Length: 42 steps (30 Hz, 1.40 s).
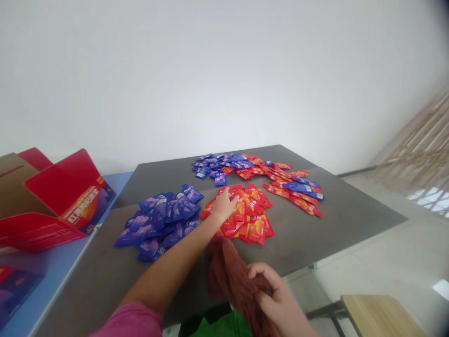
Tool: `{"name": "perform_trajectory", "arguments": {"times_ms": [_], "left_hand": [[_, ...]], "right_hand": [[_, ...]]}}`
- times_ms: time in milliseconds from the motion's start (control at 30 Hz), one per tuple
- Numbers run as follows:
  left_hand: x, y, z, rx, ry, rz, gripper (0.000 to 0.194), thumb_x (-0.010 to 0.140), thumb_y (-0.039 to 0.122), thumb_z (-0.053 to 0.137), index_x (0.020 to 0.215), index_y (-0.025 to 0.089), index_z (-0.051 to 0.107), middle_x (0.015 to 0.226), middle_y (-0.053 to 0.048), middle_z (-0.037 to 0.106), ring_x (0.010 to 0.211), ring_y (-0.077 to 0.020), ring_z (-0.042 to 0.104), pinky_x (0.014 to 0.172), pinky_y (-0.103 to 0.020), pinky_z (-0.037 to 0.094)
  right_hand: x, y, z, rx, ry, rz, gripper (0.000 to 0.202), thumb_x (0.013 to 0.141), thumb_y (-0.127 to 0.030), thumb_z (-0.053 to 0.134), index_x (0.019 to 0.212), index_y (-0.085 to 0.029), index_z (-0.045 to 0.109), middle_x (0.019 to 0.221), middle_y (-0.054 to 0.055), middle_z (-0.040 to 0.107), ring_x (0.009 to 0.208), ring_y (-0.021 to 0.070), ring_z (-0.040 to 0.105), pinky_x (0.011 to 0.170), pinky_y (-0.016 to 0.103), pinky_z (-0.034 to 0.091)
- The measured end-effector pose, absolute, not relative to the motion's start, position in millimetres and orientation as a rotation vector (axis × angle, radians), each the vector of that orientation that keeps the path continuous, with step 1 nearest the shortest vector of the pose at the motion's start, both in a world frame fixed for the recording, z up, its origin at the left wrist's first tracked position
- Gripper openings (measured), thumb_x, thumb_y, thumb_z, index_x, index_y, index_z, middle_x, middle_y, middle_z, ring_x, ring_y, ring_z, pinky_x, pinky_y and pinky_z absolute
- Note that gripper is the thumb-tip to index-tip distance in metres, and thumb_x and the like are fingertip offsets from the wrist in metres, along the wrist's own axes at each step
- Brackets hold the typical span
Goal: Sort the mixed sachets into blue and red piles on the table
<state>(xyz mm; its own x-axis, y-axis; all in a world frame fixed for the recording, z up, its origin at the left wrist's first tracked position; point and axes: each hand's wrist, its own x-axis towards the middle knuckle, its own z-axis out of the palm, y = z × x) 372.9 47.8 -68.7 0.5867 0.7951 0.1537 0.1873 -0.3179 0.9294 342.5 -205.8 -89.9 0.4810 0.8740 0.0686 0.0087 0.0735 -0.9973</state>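
Observation:
My left hand [224, 206] reaches over a pile of red sachets [255, 227] with white lettering, resting on or just above them. Its visible fingers are slightly bent and apart, with no sachet plainly between them. A soft brown cloth [228, 267], possibly a bag, hangs over the near table edge, gripped by my right hand [271, 290] with bent fingers and thumb. Purple-blue sachets [164, 220] form another pile beside my left forearm. Farther back lies a mixed heap of blue sachets [210, 164] and red sachets [257, 166].
The dark grey table [351, 206] stands against a white wall [210, 84]. On its right, blue and red sachets [303, 189] lie in a loose stack. An open red carton [73, 196] rests on a blue surface [73, 262] at left. A wooden stool [379, 313] is at lower right.

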Motion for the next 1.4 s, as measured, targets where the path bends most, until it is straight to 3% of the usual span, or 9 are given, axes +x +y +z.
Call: {"name": "perform_trajectory", "arguments": {"times_ms": [100,233,333,467,567,633,700,900,1400], "left_hand": [[357.3,36.4,-67.5,1.904,0.772,0.793,0.041,0.082,0.022,0.061,0.122,0.012,0.058,0.134,-0.018,0.056,0.133,-0.0295,0.043,0.115,-0.044,0.023],[312.1,-16.2,-57.8,1.931,0.383,0.524,0.047,0.094,0.031,0.042,0.138,0.018,0.044,0.14,-0.012,0.051,0.127,-0.0224,0.051,0.11,-0.041,0.037],[283.5,-58.2,-62.6,2.007,0.074,0.261,0.09,0.071,0.028,0.072,0.149,0.022,0.026,0.155,-0.011,0.03,0.141,-0.0286,0.031,0.115,-0.044,0.029],[264.5,-80.1,-90.0,2.061,0.307,0.451,0.08,0.071,0.012,0.065,0.143,0.027,0.036,0.149,-0.01,0.038,0.139,-0.0267,0.036,0.115,-0.046,0.029],[256.2,-74.1,-107.7,1.973,0.56,0.629,0.065,0.078,0.014,0.059,0.139,0.025,0.04,0.144,-0.01,0.045,0.135,-0.026,0.042,0.115,-0.048,0.029],[251.1,-68.3,-113.4,1.875,0.694,0.682,0.064,0.081,0.02,0.061,0.14,0.025,0.039,0.145,-0.01,0.044,0.134,-0.0265,0.043,0.115,-0.048,0.03],[247.0,-65.5,-116.5,1.796,0.767,0.666,0.065,0.082,0.026,0.063,0.141,0.025,0.037,0.147,-0.01,0.043,0.135,-0.0265,0.043,0.114,-0.047,0.03],[243.5,-68.8,-126.0,1.678,0.717,0.626,0.07,0.08,0.032,0.066,0.143,0.026,0.035,0.148,-0.01,0.042,0.134,-0.0266,0.044,0.114,-0.044,0.032],[245.6,-65.3,-118.7,1.418,0.715,0.576,0.074,0.079,0.033,0.067,0.144,0.029,0.032,0.15,-0.008,0.04,0.136,-0.0263,0.042,0.114,-0.043,0.032]], "right_hand": [[358.9,-215.2,-87.5,-1.375,-0.771,0.729,0.028,0.061,-0.011,0.048,0.083,-0.025,0.058,0.083,-0.001,0.065,0.078,0.0185,0.063,0.069,0.026,0.05],[375.6,-221.2,-82.4,-1.365,-0.564,0.652,0.023,0.074,-0.023,0.06,0.097,-0.027,0.057,0.096,0.001,0.066,0.093,0.0205,0.063,0.082,0.029,0.049],[373.3,-215.4,-75.8,-1.238,-0.537,0.767,0.031,0.084,-0.04,0.06,0.112,-0.03,0.054,0.111,0.003,0.064,0.103,0.0221,0.062,0.09,0.033,0.049],[390.9,-201.1,-78.0,-1.297,-0.886,0.815,0.041,0.085,-0.051,0.059,0.117,-0.025,0.059,0.111,0.007,0.067,0.102,0.0242,0.063,0.092,0.038,0.049],[450.6,-193.4,-91.5,-1.681,-1.082,0.361,0.031,0.089,-0.045,0.055,0.108,-0.023,0.064,0.11,0.009,0.068,0.092,0.0216,0.066,0.087,0.037,0.052],[504.3,-192.1,-102.6,-2.111,-1.08,-0.216,0.028,0.089,-0.042,0.052,0.103,-0.022,0.066,0.111,0.01,0.067,0.1,0.0239,0.064,0.09,0.039,0.051],[554.3,-193.1,-112.9,-2.259,-0.984,-0.347,0.03,0.091,-0.035,0.049,0.107,-0.016,0.065,0.116,0.018,0.064,0.108,0.0299,0.06,0.095,0.046,0.046],[617.2,-195.1,-139.0,-2.508,-0.987,-0.39,0.042,0.085,-0.03,0.057,0.122,-0.009,0.058,0.127,0.022,0.059,0.115,0.0329,0.056,0.096,0.046,0.043],[555.5,-240.3,-132.4,-2.58,-1.06,-0.314,0.032,0.089,-0.02,0.042,0.102,-0.015,0.071,0.101,0.015,0.071,0.093,0.0265,0.063,0.083,0.036,0.044]]}}
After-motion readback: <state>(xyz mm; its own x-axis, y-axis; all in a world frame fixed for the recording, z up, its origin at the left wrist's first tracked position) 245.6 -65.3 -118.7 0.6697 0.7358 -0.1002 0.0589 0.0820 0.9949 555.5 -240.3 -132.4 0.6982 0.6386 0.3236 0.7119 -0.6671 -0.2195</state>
